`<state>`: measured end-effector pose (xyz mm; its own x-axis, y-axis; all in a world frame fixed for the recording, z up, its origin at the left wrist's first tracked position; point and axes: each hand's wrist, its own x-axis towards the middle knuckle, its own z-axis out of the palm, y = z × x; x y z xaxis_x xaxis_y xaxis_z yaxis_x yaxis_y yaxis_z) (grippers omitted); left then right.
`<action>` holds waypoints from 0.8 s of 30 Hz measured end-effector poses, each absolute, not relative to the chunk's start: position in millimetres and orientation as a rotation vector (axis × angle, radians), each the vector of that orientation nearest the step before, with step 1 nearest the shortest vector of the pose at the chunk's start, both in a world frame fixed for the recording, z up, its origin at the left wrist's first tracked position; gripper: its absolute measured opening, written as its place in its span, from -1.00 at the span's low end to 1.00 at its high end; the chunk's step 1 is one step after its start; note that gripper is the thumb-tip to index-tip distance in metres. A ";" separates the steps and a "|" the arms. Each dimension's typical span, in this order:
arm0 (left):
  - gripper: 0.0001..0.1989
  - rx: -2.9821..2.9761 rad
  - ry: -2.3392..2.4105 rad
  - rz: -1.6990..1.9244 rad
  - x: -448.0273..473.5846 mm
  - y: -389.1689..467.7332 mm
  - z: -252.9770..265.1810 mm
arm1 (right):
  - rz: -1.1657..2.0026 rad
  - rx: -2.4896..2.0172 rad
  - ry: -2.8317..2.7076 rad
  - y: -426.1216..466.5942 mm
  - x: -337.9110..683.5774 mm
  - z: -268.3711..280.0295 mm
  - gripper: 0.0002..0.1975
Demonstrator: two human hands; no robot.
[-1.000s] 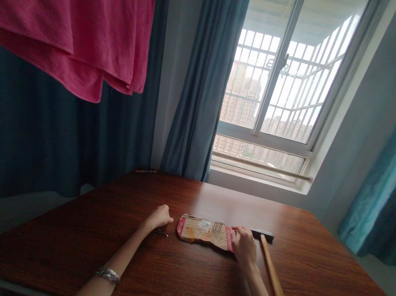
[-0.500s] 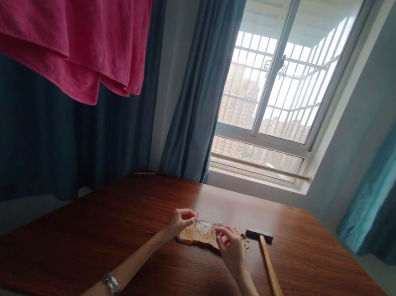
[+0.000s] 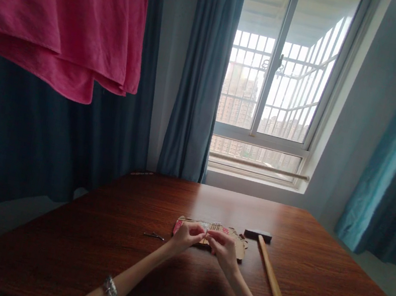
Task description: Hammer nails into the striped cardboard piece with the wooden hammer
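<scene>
My left hand (image 3: 185,235) and my right hand (image 3: 225,248) meet fingertip to fingertip, both pinched closed. Between them stands a thin, upright, nail-like piece (image 3: 206,235), too small to make out fully. Just beneath and behind my fingers lies a torn, layered piece of cardboard (image 3: 238,250) with pink and tan patches, partly hidden by my hands. Several thin dark pieces (image 3: 215,226) show in a row at its far side. A few slim dark metal pieces (image 3: 154,236) lie loose to the left of my left hand.
A hammer (image 3: 275,286) with a dark head and long wooden handle rests on the brown wooden table (image 3: 68,252), right of my right hand. A pink cloth (image 3: 63,17) hangs at upper left. Blue curtains (image 3: 203,77) and a barred window (image 3: 271,79) stand behind the table.
My hands have come together over the front of the cardboard; before, they were apart, with a thin upright piece in my left fingers. The cardboard's patterned top now looks different.
</scene>
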<state>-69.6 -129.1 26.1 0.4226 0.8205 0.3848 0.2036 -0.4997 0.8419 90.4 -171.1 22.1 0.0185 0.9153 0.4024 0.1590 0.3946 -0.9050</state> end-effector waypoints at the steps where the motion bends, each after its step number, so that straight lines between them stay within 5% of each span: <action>1: -0.74 1.947 0.856 1.080 -69.1 -129.4 25.2 | 0.803 -1.026 -1.439 -170.6 90.5 21.4 -0.67; 24: -0.73 1.902 1.139 1.205 -70.2 -120.3 21.6 | 0.739 -1.155 -1.387 -140.2 131.0 14.1 -0.71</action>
<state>-70.2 -120.3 21.6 0.2164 0.8943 0.3917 0.3407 -0.4451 0.8281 131.0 -140.2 14.1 0.1102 0.9290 0.3533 0.2250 0.3229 -0.9193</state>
